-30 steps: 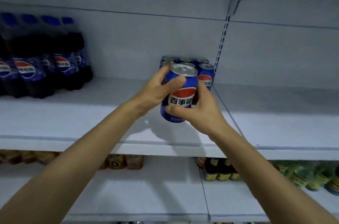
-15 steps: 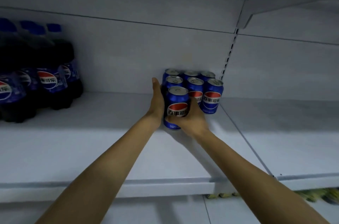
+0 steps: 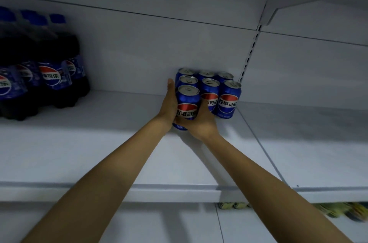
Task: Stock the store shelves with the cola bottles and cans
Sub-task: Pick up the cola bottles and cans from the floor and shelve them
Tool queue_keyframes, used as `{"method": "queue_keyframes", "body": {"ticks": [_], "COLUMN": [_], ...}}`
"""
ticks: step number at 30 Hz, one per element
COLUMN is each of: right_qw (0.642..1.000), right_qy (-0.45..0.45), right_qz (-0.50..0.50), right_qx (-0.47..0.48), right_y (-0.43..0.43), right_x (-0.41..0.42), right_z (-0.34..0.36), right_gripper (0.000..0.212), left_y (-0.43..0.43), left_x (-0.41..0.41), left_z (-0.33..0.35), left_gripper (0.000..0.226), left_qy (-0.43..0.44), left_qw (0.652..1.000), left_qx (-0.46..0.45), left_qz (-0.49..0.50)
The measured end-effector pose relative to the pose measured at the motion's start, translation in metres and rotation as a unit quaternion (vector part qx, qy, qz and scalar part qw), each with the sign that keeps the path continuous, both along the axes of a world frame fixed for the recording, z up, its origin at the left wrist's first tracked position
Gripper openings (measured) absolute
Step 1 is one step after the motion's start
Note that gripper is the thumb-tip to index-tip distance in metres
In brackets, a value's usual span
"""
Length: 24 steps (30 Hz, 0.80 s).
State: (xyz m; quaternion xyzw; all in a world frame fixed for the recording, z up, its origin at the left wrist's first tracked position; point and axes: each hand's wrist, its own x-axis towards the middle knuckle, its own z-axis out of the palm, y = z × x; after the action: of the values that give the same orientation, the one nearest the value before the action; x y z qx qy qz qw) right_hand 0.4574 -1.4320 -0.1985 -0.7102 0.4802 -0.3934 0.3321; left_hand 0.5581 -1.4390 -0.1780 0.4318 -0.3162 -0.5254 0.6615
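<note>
blue cola can [image 3: 188,101] between both hands, against stocked cans [image 3: 229,99] just beyond; left hand [image 3: 169,103] presses its side flat-fingered, right hand [image 3: 201,121] wraps its base; stiff, slick, likely heavy, grip mid-body

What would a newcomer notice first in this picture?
The two hands in the middle: the right hand grips a blue cola can low at its front, the left hand lies flat against its left side. Behind and right of it, a block of cans stands on the white shelf. Dark cola bottles stand far left.
</note>
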Motion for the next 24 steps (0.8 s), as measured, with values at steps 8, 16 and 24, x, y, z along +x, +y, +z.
{"method": "queue_keyframes", "body": {"ticks": [8, 16, 24], "right_qw": [0.989, 0.953, 0.923], "right_qy": [-0.124, -0.264, -0.194], "right_qz": [0.044, 0.055, -0.101], "right_qx": [0.061, 0.139, 0.316], "right_y": [0.082, 0.216, 0.348], "right_x": [-0.076, -0.232, -0.399], "right_z": [0.016, -0.015, -0.178], "right_gripper": [0.074, 0.067, 0.075], "left_y": [0.078, 0.226, 0.334], "left_x": [-0.034, -0.172, -0.305], "left_z": [0.002, -0.022, -0.182], "left_gripper": [0.066, 0.049, 0.044], "left_qy": [-0.013, -0.003, -0.155], "left_qw": [0.976, 0.973, 0.97], "left_qx": [0.117, 0.004, 0.177], "left_qz": [0.184, 0.232, 0.061]}}
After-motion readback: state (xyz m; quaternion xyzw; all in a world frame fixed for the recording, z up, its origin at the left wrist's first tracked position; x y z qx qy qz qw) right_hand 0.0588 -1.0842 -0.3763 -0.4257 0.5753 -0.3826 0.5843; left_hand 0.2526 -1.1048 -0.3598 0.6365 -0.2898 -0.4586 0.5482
